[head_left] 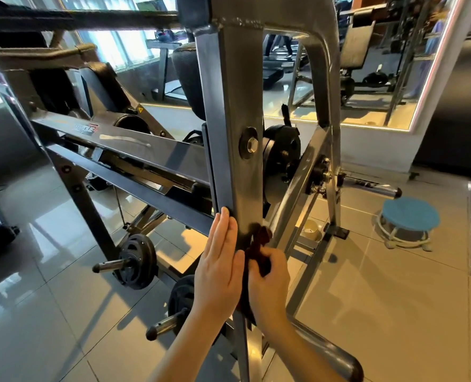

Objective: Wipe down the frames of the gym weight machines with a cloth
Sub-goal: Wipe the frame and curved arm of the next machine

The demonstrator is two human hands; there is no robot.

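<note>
Looking down through head camera, we saw dark cloth (259, 245) bunched against lower part of grey steel upright (237, 106), at its right edge. Right hand (270, 282) gripped cloth, fingers curled and clamped on it. Left hand (219, 260) lay flat on upright's left edge, fingers straight, together. We judged cloth soft, light, floppy: best held wadded in palm. Frame looked rigid, smooth, likely slick; bolt (252, 144) higher up could snag fabric.
</note>
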